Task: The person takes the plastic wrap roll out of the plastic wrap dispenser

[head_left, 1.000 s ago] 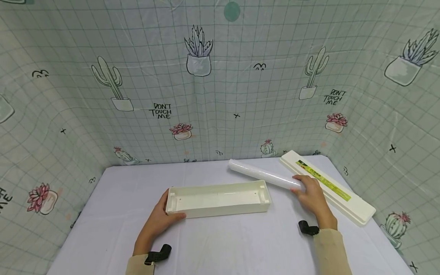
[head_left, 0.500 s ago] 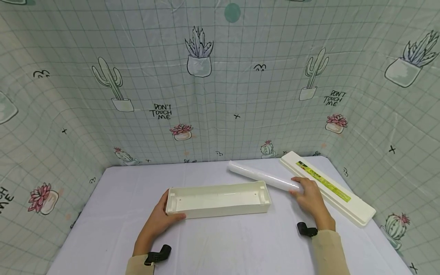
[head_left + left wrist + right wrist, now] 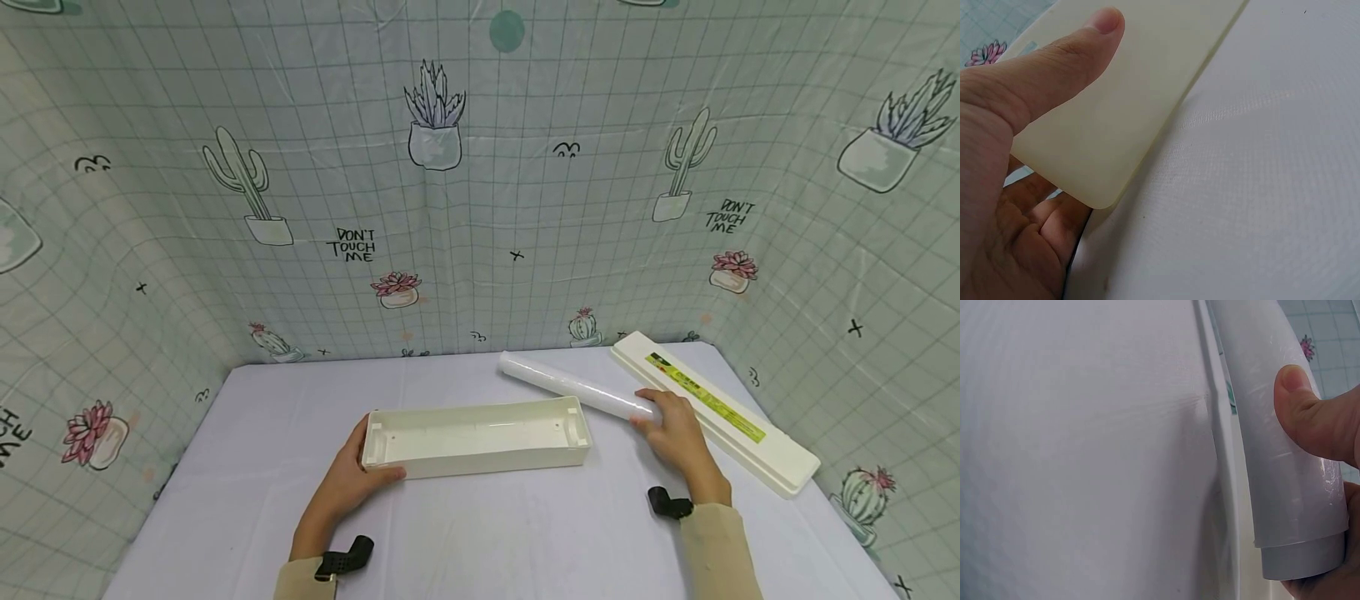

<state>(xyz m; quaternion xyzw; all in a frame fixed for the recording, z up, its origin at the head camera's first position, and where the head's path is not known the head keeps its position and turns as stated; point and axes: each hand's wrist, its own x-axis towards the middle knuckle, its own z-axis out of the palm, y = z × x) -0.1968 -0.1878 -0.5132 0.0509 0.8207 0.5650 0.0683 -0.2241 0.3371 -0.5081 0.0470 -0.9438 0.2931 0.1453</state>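
A long cream plastic tray (image 3: 476,435) lies open side up in the middle of the white table (image 3: 480,533). My left hand (image 3: 347,482) grips its left end, thumb along the front wall (image 3: 1072,56), fingers behind the end wall. A white roll of clear film (image 3: 573,385) lies slanted at the back right. My right hand (image 3: 675,433) grips its near end, thumb on top (image 3: 1310,415). A cream lid with a green and yellow label (image 3: 712,408) lies just right of the roll.
Cactus-print sheets (image 3: 450,208) wall the table at the back and both sides. Bare tablecloth stretches at the front and left (image 3: 247,467). Black wrist straps (image 3: 671,502) sit on both forearms.
My right hand has shifted slightly left and closer round the roll's near end. The tray and left hand have stayed put.
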